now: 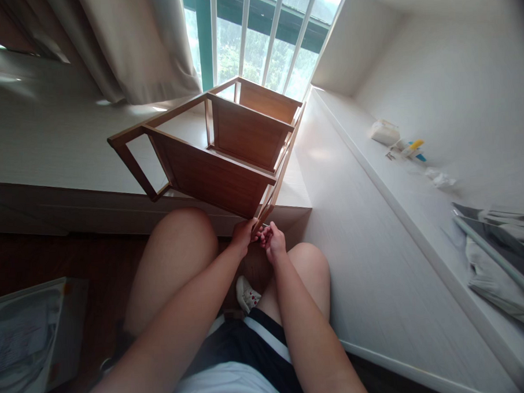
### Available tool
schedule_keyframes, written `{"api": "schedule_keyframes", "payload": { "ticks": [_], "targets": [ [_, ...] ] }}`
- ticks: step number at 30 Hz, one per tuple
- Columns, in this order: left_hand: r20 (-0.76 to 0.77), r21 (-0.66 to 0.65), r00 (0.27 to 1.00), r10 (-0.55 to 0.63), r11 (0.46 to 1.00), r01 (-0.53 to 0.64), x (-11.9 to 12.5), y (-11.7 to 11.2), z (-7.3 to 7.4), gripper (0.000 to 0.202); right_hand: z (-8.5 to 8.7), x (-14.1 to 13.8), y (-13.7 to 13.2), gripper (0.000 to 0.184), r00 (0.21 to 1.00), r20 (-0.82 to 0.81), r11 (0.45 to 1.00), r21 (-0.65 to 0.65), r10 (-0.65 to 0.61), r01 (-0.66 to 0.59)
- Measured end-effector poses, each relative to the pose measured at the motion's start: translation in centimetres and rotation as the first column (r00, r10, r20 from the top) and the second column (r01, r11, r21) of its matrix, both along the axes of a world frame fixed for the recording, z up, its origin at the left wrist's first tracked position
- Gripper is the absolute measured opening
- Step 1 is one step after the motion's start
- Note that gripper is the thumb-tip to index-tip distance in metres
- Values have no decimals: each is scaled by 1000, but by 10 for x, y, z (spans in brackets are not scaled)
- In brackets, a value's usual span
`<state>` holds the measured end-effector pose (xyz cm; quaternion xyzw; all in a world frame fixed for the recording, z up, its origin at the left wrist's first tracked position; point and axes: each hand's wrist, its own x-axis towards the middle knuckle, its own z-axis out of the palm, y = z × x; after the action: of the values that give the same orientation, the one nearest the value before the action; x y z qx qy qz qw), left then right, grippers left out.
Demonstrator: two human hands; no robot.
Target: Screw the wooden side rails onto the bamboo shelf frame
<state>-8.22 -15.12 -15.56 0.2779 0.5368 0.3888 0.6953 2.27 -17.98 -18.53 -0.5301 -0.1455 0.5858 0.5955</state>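
Note:
A brown wooden shelf rack point(225, 146) lies tipped on its side across a pale window ledge point(47, 148), its shelves facing me. My left hand point(243, 234) is closed around the near end of the rack's side frame. My right hand point(273, 240) is pinched shut right beside it at the same frame end, holding something small that I cannot make out. Both hands meet just above my bare knees.
A white counter point(369, 261) runs along the right, with a raised ledge carrying a small white box point(385, 132), small items and grey cloth point(499, 255). Curtain point(138, 45) and barred window point(264, 40) stand behind. A flat package point(27, 340) lies on the dark floor at left.

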Motion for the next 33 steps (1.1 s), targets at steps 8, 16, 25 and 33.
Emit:
{"api": "schedule_keyframes", "payload": {
  "ticks": [8,16,25,33],
  "targets": [
    [-3,-1,1000,10,1000,-10,0,0,-1,25,-1,0,0,44,1000,-2,1000,3,-1,1],
    [-37,-7,999,-1,1000,1,-1,-1,1,24,3,-1,-1,42,1000,-6,1000,-1,-9,9],
    [-51,-12,999,-7,1000,6,-1,-1,3,26,4,-1,-1,42,1000,-20,1000,-6,-1,1],
    [-48,-11,999,-8,1000,7,-1,-1,2,27,5,-1,-2,40,999,-35,1000,-6,-5,5]
  ]
}}
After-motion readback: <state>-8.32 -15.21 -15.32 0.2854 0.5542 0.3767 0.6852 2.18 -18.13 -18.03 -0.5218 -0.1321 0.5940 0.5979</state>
